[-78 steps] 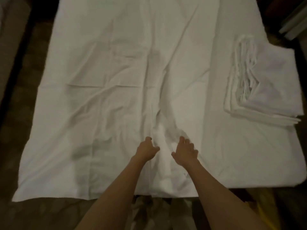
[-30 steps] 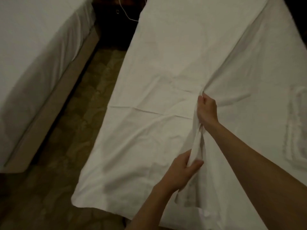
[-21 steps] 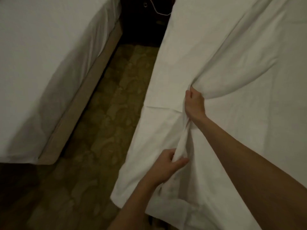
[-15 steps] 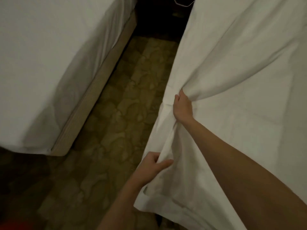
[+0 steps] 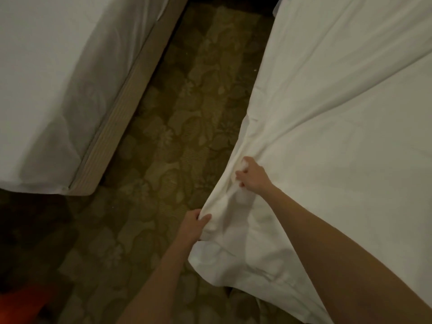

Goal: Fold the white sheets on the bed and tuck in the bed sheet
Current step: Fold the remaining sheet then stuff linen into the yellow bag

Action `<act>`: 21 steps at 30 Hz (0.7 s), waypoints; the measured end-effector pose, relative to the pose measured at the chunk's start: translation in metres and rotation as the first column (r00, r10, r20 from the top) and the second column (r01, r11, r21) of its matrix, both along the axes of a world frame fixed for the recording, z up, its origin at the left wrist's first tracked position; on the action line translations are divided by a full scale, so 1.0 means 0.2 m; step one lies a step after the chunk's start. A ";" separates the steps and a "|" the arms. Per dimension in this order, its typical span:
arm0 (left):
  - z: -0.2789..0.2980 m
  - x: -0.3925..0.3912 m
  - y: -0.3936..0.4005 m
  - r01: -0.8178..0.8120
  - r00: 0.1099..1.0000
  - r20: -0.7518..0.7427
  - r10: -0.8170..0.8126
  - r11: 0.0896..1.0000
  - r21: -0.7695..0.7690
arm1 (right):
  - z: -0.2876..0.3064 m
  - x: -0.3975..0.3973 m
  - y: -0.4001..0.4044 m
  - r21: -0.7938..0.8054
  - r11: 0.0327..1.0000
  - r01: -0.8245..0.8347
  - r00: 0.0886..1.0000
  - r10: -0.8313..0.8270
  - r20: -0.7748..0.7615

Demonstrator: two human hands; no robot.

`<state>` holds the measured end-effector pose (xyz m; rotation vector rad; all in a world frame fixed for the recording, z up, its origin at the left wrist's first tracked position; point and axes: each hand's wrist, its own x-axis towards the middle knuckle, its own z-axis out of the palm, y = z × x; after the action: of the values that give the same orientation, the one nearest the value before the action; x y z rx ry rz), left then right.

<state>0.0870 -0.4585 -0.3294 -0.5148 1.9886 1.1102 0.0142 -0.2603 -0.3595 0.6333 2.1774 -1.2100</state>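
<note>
A large white sheet (image 5: 327,118) covers the bed on the right and hangs over its left side. My left hand (image 5: 194,226) grips a bunched fold of the sheet low down near its left edge. My right hand (image 5: 251,175) grips the same gathered fold higher up, with fabric bunched between its fingers. Taut creases fan out from my right hand toward the upper right. The sheet's lower corner (image 5: 210,260) hangs below my left hand. The bed under the sheet is hidden.
A second bed (image 5: 46,78) with white bedding and a beige base (image 5: 121,113) stands on the left. Patterned brown carpet (image 5: 175,136) fills the aisle between the beds. Something red-orange (image 5: 21,307) shows at the bottom left corner.
Both hands took hold of the sheet along one fold and pulled it left toward the bed's side. My view swung left, so the aisle and second bed came in and the folded stack left view.
</note>
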 end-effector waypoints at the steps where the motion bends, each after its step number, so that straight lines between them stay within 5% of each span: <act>1: -0.01 0.00 0.00 0.005 1.000 -0.015 -0.006 1.000 -0.020 | 0.02 0.05 -0.01 0.024 0.999 -0.043 0.999 0.044 -0.018; 5: 0.01 -0.03 -0.02 -0.110 0.994 -0.027 0.109 0.993 -0.032 | 0.12 0.30 -0.04 0.148 0.963 -0.223 0.967 0.238 -0.093; 9: 0.07 -0.05 -0.01 -0.182 0.983 0.010 0.181 0.983 0.028 | 0.16 0.64 -0.09 0.298 0.818 -0.492 0.858 0.513 0.009; 12: 0.10 -0.03 0.01 -0.223 0.975 0.012 0.223 0.973 0.052 | 0.14 0.80 -0.16 0.317 0.779 -0.541 0.831 0.553 0.061; 16: 0.20 0.00 0.03 -0.269 0.961 -0.033 0.274 0.958 0.101 | 0.13 0.88 -0.25 0.379 0.806 -0.455 0.887 0.450 0.107; 21: 0.27 0.05 -0.02 -0.257 0.956 -0.118 0.268 0.961 0.107 | 0.13 0.87 -0.16 0.516 0.837 -0.182 0.931 0.315 -0.183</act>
<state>0.0965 -0.4626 -0.2749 -0.6889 2.0121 1.4236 0.1873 -0.2919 -0.3344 0.3723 2.7268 -0.6190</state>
